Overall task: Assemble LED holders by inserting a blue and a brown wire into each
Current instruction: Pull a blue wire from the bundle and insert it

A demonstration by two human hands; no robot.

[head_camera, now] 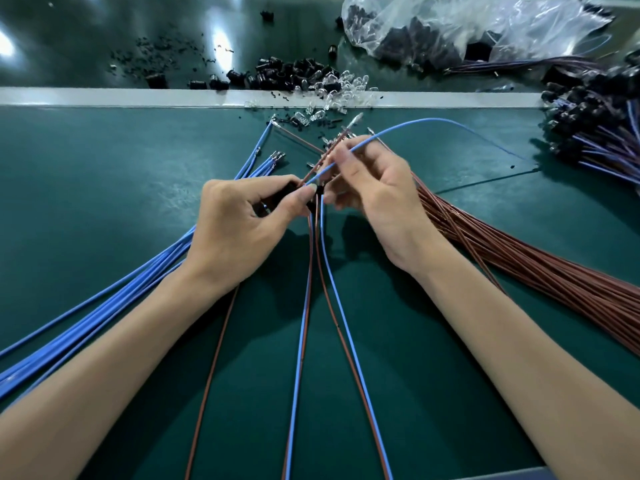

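My left hand [239,223] pinches a small black LED holder [290,192] between thumb and fingers at the middle of the green mat. My right hand [374,188] pinches a blue wire [426,122] and a brown wire [332,147] whose near ends meet the holder. The blue wire arcs away to the right. Several blue and brown wires [313,306] hang from under my hands toward me; the holders they end in are mostly hidden by my fingers.
A bundle of loose blue wires [114,292] lies at the left, a bundle of brown wires [540,268] at the right. Black holders and clear LEDs [311,79] are scattered along the white strip. A plastic bag [467,26] and finished assemblies [599,123] lie at the far right.
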